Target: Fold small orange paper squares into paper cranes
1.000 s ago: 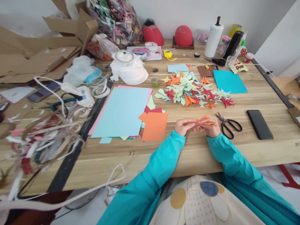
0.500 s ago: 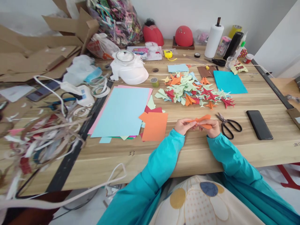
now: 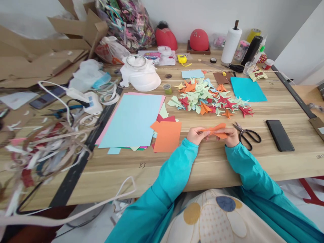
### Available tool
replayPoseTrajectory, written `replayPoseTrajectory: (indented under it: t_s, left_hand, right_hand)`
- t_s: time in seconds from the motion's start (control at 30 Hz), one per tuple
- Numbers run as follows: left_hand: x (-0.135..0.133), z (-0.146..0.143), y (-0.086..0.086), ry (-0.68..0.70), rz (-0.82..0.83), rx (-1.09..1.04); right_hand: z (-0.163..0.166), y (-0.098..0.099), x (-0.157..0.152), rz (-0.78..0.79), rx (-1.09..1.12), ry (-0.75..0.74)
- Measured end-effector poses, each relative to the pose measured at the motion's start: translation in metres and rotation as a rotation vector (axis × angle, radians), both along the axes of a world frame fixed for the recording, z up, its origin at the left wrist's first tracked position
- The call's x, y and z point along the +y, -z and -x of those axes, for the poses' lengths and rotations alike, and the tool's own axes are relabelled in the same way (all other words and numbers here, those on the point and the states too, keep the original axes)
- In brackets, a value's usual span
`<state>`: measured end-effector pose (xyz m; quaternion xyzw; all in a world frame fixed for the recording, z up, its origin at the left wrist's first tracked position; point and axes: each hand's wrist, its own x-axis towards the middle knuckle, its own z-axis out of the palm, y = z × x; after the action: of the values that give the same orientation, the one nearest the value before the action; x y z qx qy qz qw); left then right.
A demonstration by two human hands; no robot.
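A partly folded piece of orange paper (image 3: pixel 215 129) is held just above the table between both hands. My left hand (image 3: pixel 196 135) pinches its left end, fingers closed. My right hand (image 3: pixel 232 136) grips the right end with fingers closed round it. Behind the hands lies a pile of small folded paper planes (image 3: pixel 199 92) in green, orange, red and blue. Scissors (image 3: pixel 246 133) with black handles rest right of my right hand, blades a little apart. Left of my left hand lie a square orange sheet (image 3: pixel 167 136) and a stack topped by a light blue sheet (image 3: pixel 134 118).
A black phone (image 3: pixel 280 135) lies at the right. A turquoise sheet (image 3: pixel 248 89) is beyond the planes. Along the back stand a yellow tape measure (image 3: pixel 181 59) and a white roll (image 3: pixel 231 45). A power strip (image 3: pixel 92 103), cables and paper strips (image 3: pixel 50 145) crowd the left.
My hands have moved slightly apart, left hand to the left and right hand to the right. The orange paper stays between them, showing more of its span.
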<state>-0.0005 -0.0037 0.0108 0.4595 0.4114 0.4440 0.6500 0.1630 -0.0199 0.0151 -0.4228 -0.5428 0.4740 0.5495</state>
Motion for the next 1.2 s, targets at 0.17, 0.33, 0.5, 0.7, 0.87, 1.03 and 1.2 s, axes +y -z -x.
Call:
replayPoseTrajectory:
  t_s: [0.17, 0.33, 0.5, 0.7, 0.87, 1.03, 1.2]
  left_hand:
    - [0.003, 0.000, 0.005, -0.065, 0.006, -0.013]
    - [0.006, 0.000, 0.010, -0.081, 0.037, -0.038]
    - [0.011, 0.003, 0.016, -0.110, 0.070, -0.057]
    - [0.007, 0.002, 0.009, -0.113, 0.032, -0.020]
    - [-0.001, 0.000, 0.000, -0.070, -0.128, 0.137]
    - [-0.003, 0.002, -0.003, -0.014, -0.253, 0.180]
    - [-0.004, 0.003, -0.005, 0.015, -0.343, 0.286]
  right_hand:
    - [-0.005, -0.003, 0.003, 0.043, 0.050, 0.050]
    - [-0.007, 0.000, 0.004, 0.056, 0.032, 0.063]
    - [-0.015, 0.006, 0.010, 0.054, 0.042, 0.212]
    - [-0.010, 0.005, 0.010, 0.126, 0.087, 0.011]
    - [0.004, 0.007, 0.004, 0.192, 0.080, -0.055]
    - [0.002, 0.006, 0.003, 0.237, 0.061, -0.034]
    - [-0.002, 0.003, 0.004, 0.090, -0.047, -0.014]
